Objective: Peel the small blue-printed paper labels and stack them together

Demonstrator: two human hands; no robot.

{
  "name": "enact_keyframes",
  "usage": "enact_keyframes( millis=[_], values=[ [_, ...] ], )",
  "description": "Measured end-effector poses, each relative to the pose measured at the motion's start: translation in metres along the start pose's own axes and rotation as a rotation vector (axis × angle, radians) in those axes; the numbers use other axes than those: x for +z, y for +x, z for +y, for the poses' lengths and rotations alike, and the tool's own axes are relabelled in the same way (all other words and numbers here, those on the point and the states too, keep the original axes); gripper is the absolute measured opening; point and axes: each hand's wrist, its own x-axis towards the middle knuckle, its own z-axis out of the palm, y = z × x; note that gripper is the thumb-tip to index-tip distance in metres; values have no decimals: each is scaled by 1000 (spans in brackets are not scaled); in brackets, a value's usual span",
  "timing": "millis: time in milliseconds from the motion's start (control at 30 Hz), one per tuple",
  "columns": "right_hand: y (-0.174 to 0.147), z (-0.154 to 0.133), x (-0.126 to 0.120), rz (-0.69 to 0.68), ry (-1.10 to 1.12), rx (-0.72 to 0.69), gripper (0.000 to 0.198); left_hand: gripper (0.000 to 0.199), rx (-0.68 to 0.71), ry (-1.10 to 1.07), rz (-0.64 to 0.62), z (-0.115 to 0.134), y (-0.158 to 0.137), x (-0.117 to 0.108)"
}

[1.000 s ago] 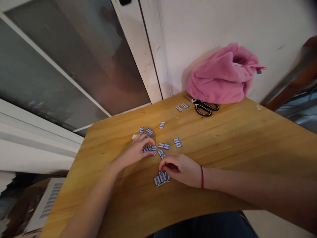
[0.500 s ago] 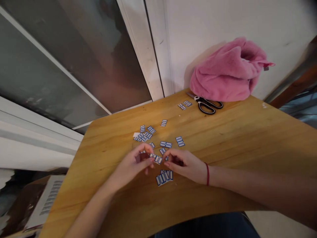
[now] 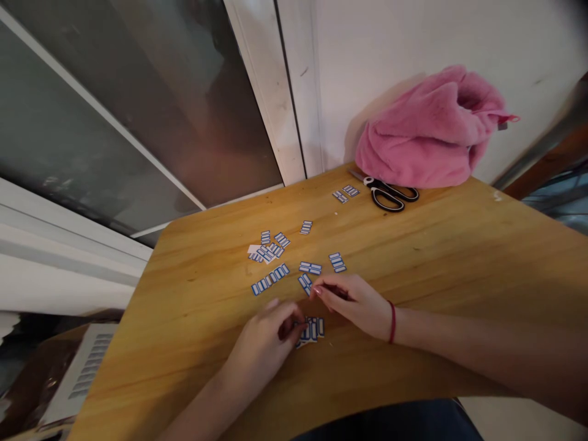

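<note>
Small pieces of white label stickers with blue borders lie about the table. My left hand [image 3: 271, 337] is low over a small pile of label stickers [image 3: 314, 331], thumb and forefinger pinched at the left edge of a label piece there. The fingers partly cover that pile. My right hand [image 3: 351, 303], with a red band at the wrist, hovers with thumb and fingertips together beside a label piece [image 3: 304, 283]. Whether anything is between those fingertips is too small to tell. Just beyond are a label piece with two columns [image 3: 310, 267] and another label piece [image 3: 337, 262].
A row of labels [image 3: 270, 279] and a heap of label pieces [image 3: 269, 252] lie left of centre on the wooden table [image 3: 202, 294]. Black-handled scissors [image 3: 388, 197] rest at the back, against a pink plush bag [image 3: 427, 135] by the wall. Two label pieces [image 3: 345, 193] lie near the blades.
My left hand has come down toward me with its label piece, onto the near pile. The row of labels it covered is now visible. My right hand has barely moved.
</note>
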Motion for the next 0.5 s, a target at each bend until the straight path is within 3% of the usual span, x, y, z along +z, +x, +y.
enact_keyframes(
  millis=[100,200,300,400,500],
  values=[
    [0,-1,0,-8,-15,-7,21,5,4,114,-25,1,3,-6],
    [-1,-2,0,-8,5,-4,22,2,56,256,105,-2,17,-21],
    [-1,0,0,-10,19,7,23,12,152,308,236,-16,42,-38],
    [-1,1,1,-17,21,10,24,20,182,280,205,-34,65,-48],
    [0,3,2,-32,24,18,25,12,187,254,129,-44,77,-50]
  ],
)
